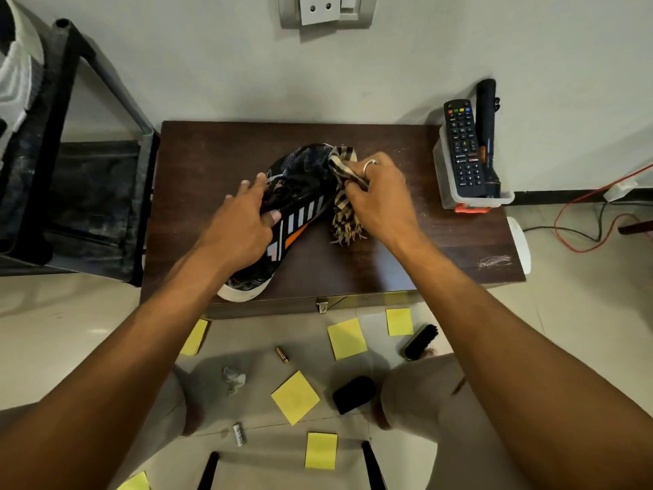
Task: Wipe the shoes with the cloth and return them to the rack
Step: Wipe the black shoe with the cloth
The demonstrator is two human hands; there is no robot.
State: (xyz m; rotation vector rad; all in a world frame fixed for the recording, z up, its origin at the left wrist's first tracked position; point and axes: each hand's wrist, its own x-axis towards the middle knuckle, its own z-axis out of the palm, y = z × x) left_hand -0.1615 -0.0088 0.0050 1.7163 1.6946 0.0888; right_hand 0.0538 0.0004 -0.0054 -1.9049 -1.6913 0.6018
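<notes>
A black sneaker (300, 206) with grey stripes, an orange mark and a white sole lies on the dark wooden table (388, 263), toe pointing away from me. My left hand (240, 221) grips it around the laces and collar. My right hand (380, 192) clutches a striped, fringed cloth (344, 213) and holds it against the right side of the toe. The black shoe rack (70, 143) stands to the left of the table, with a white shoe (16, 76) on its top shelf at the frame's edge.
A clear box (470, 199) with a remote and a torch sits at the table's back right. On the floor lie several yellow sticky notes (295, 396), a shoe brush (420, 343), a black sponge (353, 394) and small bits. Cables run at right.
</notes>
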